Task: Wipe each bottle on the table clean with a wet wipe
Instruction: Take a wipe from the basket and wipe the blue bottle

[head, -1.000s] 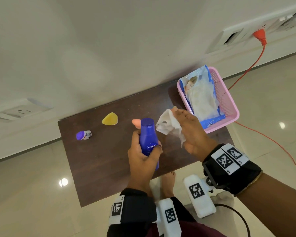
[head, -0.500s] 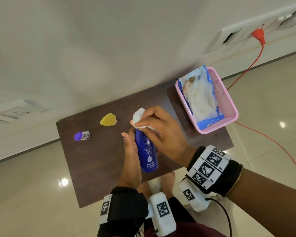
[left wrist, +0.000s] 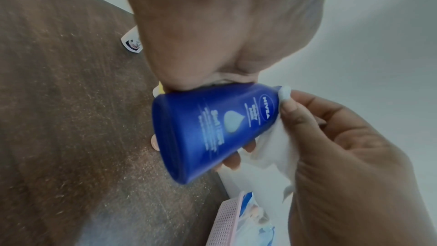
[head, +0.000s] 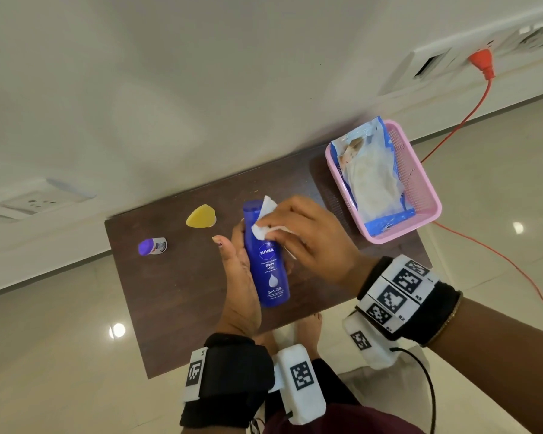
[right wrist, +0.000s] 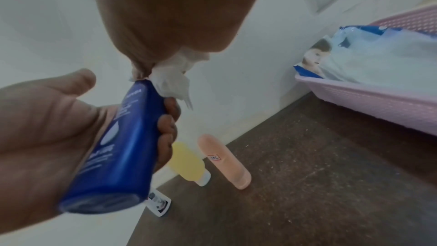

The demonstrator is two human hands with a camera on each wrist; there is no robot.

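My left hand [head: 243, 245] holds a blue Nivea bottle [head: 268, 264] tilted above the brown table [head: 170, 292], label up. Its fingers curl round the far side of the bottle [right wrist: 118, 147] and the thumb sticks out free. My right hand [head: 282, 223] pinches a white wet wipe [head: 265, 220] and presses it on the bottle's upper part, just under the cap. The wipe [left wrist: 276, 149] hangs down beside the bottle [left wrist: 212, 132]. A yellow bottle [head: 201, 217], a peach bottle [right wrist: 224, 162] and a small purple-capped bottle [head: 152, 246] stand on the table.
A pink mesh basket [head: 417, 183] at the table's right back corner holds an opened pack of wipes [head: 370, 177]. The table stands against a white wall. An orange cable [head: 470, 111] runs from a wall socket down across the tiled floor on the right.
My right hand has brought the wipe from beside the cap onto the bottle's upper part. My left hand has turned the bottle label-up and lifted its thumb off.
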